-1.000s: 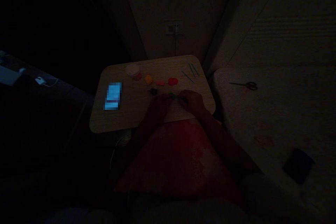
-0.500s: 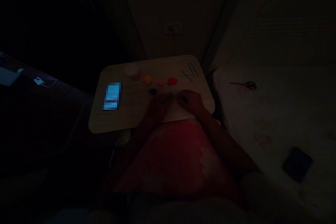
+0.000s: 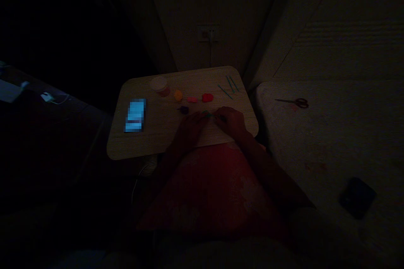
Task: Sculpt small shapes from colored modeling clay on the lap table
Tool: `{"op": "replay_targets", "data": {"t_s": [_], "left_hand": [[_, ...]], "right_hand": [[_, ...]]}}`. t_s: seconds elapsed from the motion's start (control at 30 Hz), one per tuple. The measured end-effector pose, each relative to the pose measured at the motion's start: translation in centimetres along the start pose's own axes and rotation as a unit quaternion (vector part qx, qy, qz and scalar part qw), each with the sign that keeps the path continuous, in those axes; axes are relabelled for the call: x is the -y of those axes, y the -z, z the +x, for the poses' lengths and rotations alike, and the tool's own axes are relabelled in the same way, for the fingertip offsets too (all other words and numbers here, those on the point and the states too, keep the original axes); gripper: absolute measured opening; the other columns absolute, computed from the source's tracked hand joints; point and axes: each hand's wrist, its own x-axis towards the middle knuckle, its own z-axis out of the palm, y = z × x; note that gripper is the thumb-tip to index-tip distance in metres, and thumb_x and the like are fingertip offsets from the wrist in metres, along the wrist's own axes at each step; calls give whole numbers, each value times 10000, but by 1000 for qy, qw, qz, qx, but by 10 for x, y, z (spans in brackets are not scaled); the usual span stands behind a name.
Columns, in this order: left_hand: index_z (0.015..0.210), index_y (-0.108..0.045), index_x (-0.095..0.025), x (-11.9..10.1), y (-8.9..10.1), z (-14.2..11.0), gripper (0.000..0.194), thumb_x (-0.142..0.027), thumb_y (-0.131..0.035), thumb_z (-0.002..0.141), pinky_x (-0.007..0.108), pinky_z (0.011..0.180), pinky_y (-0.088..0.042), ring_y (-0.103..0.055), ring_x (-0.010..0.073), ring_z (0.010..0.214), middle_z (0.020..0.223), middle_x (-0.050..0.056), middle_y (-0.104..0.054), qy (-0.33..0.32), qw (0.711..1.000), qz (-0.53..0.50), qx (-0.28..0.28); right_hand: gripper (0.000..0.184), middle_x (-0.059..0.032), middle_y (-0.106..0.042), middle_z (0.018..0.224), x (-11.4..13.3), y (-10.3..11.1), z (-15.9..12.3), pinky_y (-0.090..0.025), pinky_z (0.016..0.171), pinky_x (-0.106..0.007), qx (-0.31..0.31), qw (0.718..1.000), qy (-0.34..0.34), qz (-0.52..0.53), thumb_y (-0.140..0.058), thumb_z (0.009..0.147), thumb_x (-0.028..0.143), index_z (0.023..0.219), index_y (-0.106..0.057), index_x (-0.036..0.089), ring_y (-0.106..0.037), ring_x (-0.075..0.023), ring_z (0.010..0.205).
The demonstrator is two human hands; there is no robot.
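Note:
The scene is very dim. My left hand rests on the small wooden table, fingers closed around a green lump that looks like modelling clay. Facing it, my right hand has its fingers pinched on a thin stick-like tool, whose tip meets the green lump; its details are too dark to make out. Just beyond the hands lie a purple lump, a pink lump, a red lump and an orange lump.
A lidded tub stands at the table's back left, near a lit phone. Several thin sticks lie at the back right. Scissors and a dark square object are on the pale surface to the right. A wall socket is behind.
Both hands stay nearly in place. The fingers have shifted slightly at the green lump, and more of the thin tool shows between the hands.

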Motion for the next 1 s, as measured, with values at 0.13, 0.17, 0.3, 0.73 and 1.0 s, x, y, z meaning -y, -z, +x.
{"op": "replay_targets", "data": {"t_s": [0.13,0.17,0.3,0.73,1.0], "left_hand": [[1557,-463,-237,0,0,0,558,-155,-365,1013,491,1213,-324,-404,276,1493,1631,52,-456,-3,1000,0,-2],[1556,-464,-235,0,0,0,559,-155,-366,1012,487,1213,-323,-405,274,1492,1630,51,-457,-5,1000,-1,-4],[1561,-456,-241,-1,0,0,586,-131,-373,992,498,1209,-325,-415,277,1487,1626,52,-463,0,1000,-2,-3],[1463,-553,-213,5,-8,2,549,-90,-447,939,520,1199,-380,-447,308,1435,1565,138,-471,19,997,-41,-61],[1418,-551,-158,5,-8,2,509,-76,-429,931,519,1183,-409,-495,303,1364,1466,162,-534,27,996,-56,-71]], "right_hand": [[164,-74,-780,1078,0,-1,1,-496,834,-335,10,1000,-11,-1,-641,895,225,981,-781,220,-698,-254,1010],[162,-70,-780,1075,0,-1,1,-496,832,-336,10,1000,-16,0,-645,892,227,981,-781,223,-700,-254,1007],[194,-73,-779,1107,-1,-1,0,-500,867,-346,1,1000,-17,4,-636,904,237,1032,-780,220,-698,-261,1038],[167,-73,-782,1041,-1,-2,1,-476,796,-333,-4,1000,-23,-9,-636,887,260,975,-773,225,-689,-256,966],[209,-82,-778,1061,-3,-2,-1,-498,856,-343,-26,999,-15,14,-618,899,244,1034,-775,216,-694,-254,998]]}}
